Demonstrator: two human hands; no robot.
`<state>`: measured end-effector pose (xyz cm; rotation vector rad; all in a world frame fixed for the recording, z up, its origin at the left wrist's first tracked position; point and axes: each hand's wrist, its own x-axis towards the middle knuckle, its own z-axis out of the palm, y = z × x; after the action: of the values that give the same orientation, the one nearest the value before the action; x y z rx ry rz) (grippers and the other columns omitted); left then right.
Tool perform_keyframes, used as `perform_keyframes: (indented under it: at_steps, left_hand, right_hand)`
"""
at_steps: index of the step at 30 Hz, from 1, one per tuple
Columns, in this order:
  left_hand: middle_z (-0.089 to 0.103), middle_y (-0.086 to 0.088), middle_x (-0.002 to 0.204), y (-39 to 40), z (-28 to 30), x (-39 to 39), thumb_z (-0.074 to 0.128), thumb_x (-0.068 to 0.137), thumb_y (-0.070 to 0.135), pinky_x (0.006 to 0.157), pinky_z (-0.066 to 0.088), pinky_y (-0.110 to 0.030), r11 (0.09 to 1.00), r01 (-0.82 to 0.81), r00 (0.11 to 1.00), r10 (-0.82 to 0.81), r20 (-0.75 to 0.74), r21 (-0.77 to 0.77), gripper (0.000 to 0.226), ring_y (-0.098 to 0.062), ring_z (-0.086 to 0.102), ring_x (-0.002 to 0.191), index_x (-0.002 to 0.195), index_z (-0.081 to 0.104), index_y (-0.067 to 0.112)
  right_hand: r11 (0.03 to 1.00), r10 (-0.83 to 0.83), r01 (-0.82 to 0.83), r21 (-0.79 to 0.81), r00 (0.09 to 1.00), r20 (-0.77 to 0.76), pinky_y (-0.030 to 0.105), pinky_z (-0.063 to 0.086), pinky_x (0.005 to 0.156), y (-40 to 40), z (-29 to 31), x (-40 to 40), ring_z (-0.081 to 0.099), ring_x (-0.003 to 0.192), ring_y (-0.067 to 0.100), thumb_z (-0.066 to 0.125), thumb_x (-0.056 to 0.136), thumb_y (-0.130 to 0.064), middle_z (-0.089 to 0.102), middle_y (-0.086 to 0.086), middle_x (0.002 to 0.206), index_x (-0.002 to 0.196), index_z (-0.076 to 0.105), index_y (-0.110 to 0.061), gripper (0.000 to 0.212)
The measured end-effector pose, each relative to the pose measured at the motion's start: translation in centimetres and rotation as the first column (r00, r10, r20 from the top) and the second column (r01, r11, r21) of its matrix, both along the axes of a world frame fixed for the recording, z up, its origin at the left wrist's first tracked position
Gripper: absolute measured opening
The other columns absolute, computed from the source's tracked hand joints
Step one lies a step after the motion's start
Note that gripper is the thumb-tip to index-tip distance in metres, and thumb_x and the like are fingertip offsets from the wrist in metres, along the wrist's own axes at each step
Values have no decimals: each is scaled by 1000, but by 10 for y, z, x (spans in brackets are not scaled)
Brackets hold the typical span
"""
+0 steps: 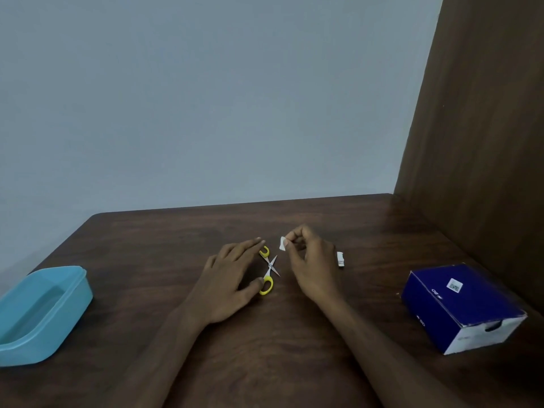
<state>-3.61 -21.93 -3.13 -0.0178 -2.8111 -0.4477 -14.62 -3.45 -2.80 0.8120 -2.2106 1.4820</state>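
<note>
1. Counter point(153, 248): dark brown wood grain. Its far edge meets a pale grey-blue wall point(206, 98); its right edge meets an upright brown wooden panel point(477, 128).

2. Container point(67, 328): light blue plastic, rounded corners, open top. It sits at the counter's left edge, partly cut off by the picture, well apart from both hands.

3. Box point(462, 307): dark blue cardboard with a white end face and a small white label on top. It stands toward the counter's right edge, near the panel, turned at an angle to the edges.

4. Left hand point(232, 281): palm down on the middle of the counter, fingers straight and spread wide. A fingertip touches the farther handle loop of the scissors and the thumb tip touches the nearer loop.

5. Right hand point(312, 260): raised just right of the scissors, fingers curled, thumb and forefinger pinching the white scrap.

6. Scissors point(270, 265): small, with yellow handles and steel blades. They lie flat at the counter's middle between the two hands, blades crossed open and pointing right.

7. Small white item point(340, 258): lies on the counter just behind the right hand, partly hidden; kind cannot be told.

8. White scrap point(283, 243): a tiny piece held above the counter, just beyond the scissors' blades.
</note>
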Motion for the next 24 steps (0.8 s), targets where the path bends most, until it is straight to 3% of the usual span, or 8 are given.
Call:
perform_keyframes:
  at_steps: [2, 5, 10, 14, 16, 18, 20, 24]
  left_hand:
    - [25, 34, 167, 2, -1, -1, 30, 87, 67, 118, 26, -38, 999, -3, 998, 5, 57, -43, 80, -1, 23, 152, 165, 26, 46]
    - [41, 30, 156, 2, 2, 0, 34, 84, 69, 116, 32, -41, 999, -47, 999, 47, 19, -19, 77, -4, 33, 146, 157, 43, 44]
    - [53, 30, 114, 1, 2, 0, 55, 81, 67, 101, 49, -37, 998, -41, 997, 45, -69, 50, 58, -1, 48, 115, 131, 66, 40]
    - [57, 28, 111, -1, 0, -2, 60, 80, 65, 97, 51, -34, 996, -25, 994, 33, -101, 83, 56, 0, 49, 106, 127, 70, 36]
    - [61, 25, 114, -2, -2, -3, 62, 81, 66, 98, 51, -33, 996, -15, 995, 24, -99, 91, 57, -3, 52, 108, 127, 71, 35]
    - [63, 23, 115, -4, -2, -4, 63, 81, 68, 99, 50, -32, 995, -13, 995, 23, -100, 103, 57, -5, 55, 109, 127, 72, 35]
    - [63, 22, 115, -5, -3, -4, 64, 80, 70, 99, 50, -31, 994, -17, 995, 27, -97, 112, 57, -6, 55, 110, 126, 72, 36]
    - [65, 22, 115, -5, -3, -5, 67, 79, 70, 99, 49, -26, 992, -17, 995, 29, -96, 121, 57, -5, 57, 110, 124, 73, 36]
  right_hand:
    - [996, 55, -53, 70, 998, -24, 31, 52, 77, -3, -3, 1, 68, 82, 7, 72, 99, -22, 74, -12, 86, 91, 67, -19, 10]
    - [995, 58, -55, 82, 998, -37, 33, 53, 79, -3, -2, 1, 69, 84, 9, 73, 98, -23, 75, -13, 87, 91, 68, -22, 9]
    - [1000, -10, 10, -6, 998, -60, 11, 49, 71, 4, 5, -1, 69, 79, 2, 81, 93, -20, 73, -19, 78, 82, 75, -22, 13]
    - [952, 207, -197, 236, 978, -19, 7, 40, 66, 3, 0, 3, 64, 73, -4, 86, 87, -19, 64, -23, 72, 85, 83, -24, 6]
    - [904, 273, -254, 345, 962, -8, 10, 42, 67, 0, -3, 4, 63, 73, -2, 84, 88, -18, 64, -20, 76, 89, 85, -25, 7]
    - [917, 195, -163, 365, 979, -53, 22, 47, 72, -2, -3, -2, 64, 75, 5, 83, 88, -18, 70, -10, 82, 90, 85, -25, 7]
    - [927, 116, -80, 365, 990, -79, 27, 46, 75, -2, -3, -6, 66, 79, 10, 83, 89, -19, 73, -5, 85, 90, 85, -26, 7]
    - [879, 261, -221, 422, 965, -38, 29, 44, 84, -5, -3, 2, 64, 86, 12, 82, 90, -27, 73, -9, 88, 91, 82, -30, 3]
